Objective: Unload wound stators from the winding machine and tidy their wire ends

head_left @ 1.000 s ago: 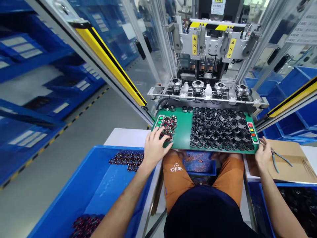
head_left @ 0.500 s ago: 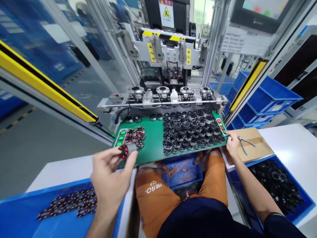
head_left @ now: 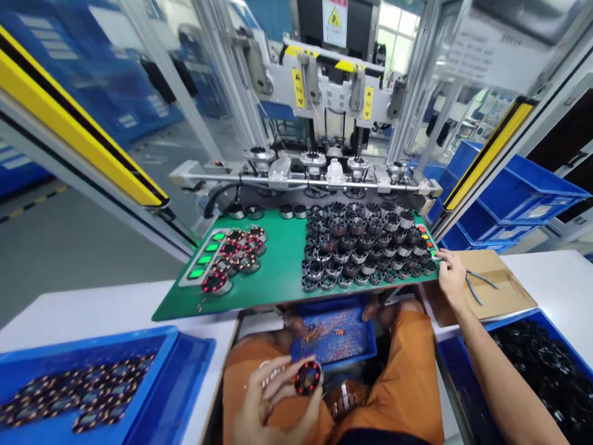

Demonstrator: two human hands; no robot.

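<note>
My left hand (head_left: 273,402) is above my lap, its fingers closed around a round ring part (head_left: 308,377) with red spots on its face. At the right end of the green board (head_left: 282,247), my right hand (head_left: 450,272) touches the button panel (head_left: 427,240) with a fingertip, the other fingers curled. Rows of dark ring parts (head_left: 356,256) are stacked on the board's right half. Several copper-wound rings (head_left: 238,250) sit at its left, beside a panel with green lights (head_left: 204,256).
Behind the board stands a machine with a row of fixtures (head_left: 314,159). Blue bins hold wound rings (head_left: 160,364) at left and black parts (head_left: 574,352) at right. Pliers (head_left: 475,289) rest on cardboard (head_left: 445,308). Below the board is a blue tray (head_left: 340,352) with scraps.
My left hand has moved from the board's left part down and right to above my lap, still holding a ring part. The view has shifted. My right hand stays at the button panel.
</note>
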